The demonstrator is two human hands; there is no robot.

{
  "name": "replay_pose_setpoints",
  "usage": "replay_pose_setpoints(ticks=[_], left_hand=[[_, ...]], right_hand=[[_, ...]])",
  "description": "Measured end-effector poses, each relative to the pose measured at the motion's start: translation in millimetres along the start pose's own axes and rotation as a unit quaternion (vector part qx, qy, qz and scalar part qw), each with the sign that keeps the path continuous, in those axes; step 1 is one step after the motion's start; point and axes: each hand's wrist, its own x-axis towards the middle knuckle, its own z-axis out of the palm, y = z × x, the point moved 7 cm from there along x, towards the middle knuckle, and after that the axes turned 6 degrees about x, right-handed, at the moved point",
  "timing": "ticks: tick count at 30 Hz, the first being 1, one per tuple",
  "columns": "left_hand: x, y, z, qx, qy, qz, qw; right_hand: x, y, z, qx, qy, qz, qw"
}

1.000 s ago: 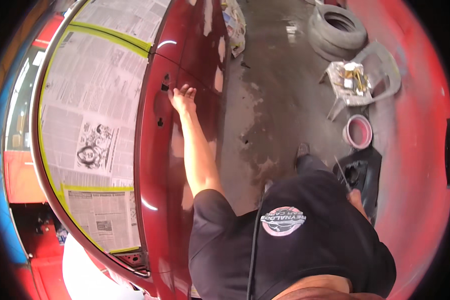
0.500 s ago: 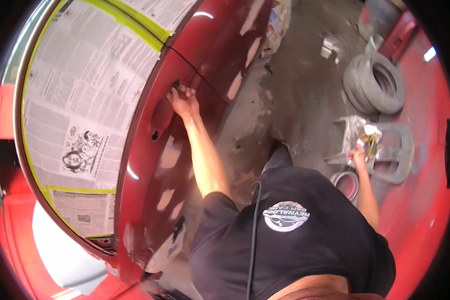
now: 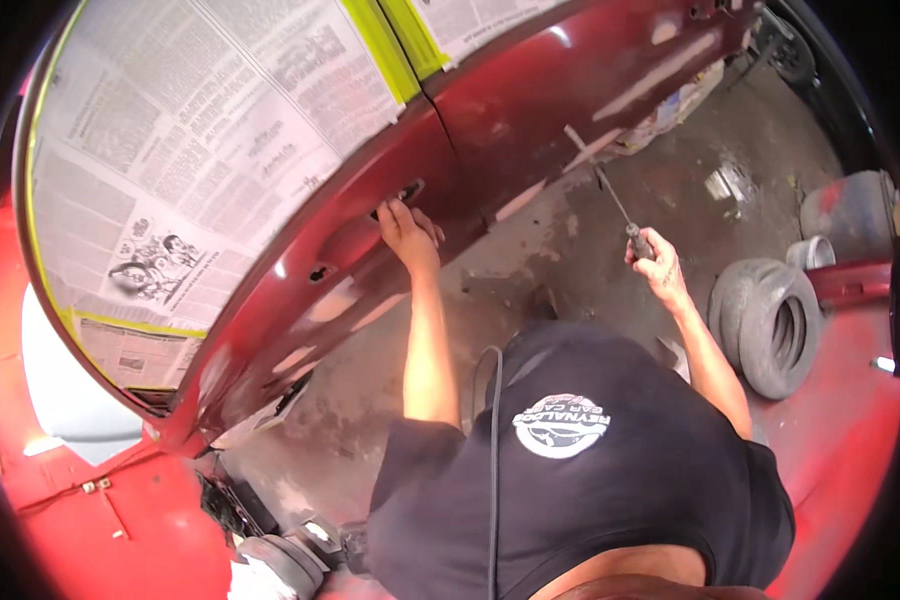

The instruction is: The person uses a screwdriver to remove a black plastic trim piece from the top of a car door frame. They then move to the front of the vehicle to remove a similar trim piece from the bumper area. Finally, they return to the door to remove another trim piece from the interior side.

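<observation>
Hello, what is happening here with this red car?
A person stands beside a red car door whose windows are covered with newspaper and yellow-green tape. The left hand rests at the handle opening of the door. The right hand holds a long thin tool pointed toward the door. Two tyres stand on the floor nearby.

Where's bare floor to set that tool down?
Bare concrete floor lies between the red car panel and the tyres, right under the right hand holding the tool. Crowded: tyres and cans at right, clutter by the car's lower left end.
</observation>
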Motion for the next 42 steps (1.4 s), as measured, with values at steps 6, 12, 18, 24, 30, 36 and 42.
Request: replay_pose_setpoints(ticks=[6, 12, 18, 24, 30, 36, 42], left_hand=[[-3, 7, 4, -0.009, 0.030, -0.003, 0.999], [-32, 29, 22, -0.018, 0.113, -0.061, 0.992], [-124, 27, 19, 0.044, 0.222, -0.113, 0.967], [-283, 124, 48, 0.217, 0.398, -0.100, 0.886], [-388, 126, 134, 0.320, 0.688, 0.080, 0.646], [-366, 111, 97, 0.443, 0.766, 0.042, 0.463], [-365, 130, 51, 0.460, 0.808, 0.044, 0.366]], right_hand=[[109, -93, 71, -0.006, -0.144, -0.074, 0.987], [193, -199, 140, 0.237, -0.297, -0.126, 0.916], [161, -223, 158, 0.293, -0.488, -0.033, 0.822], [39, -205, 134, 0.217, -0.757, 0.008, 0.616], [-49, -180, 154, 0.246, -0.872, 0.046, 0.421], [-77, -132, 241, 0.236, -0.903, 0.087, 0.348], [67, -27, 348, 0.132, -0.844, 0.102, 0.510]])
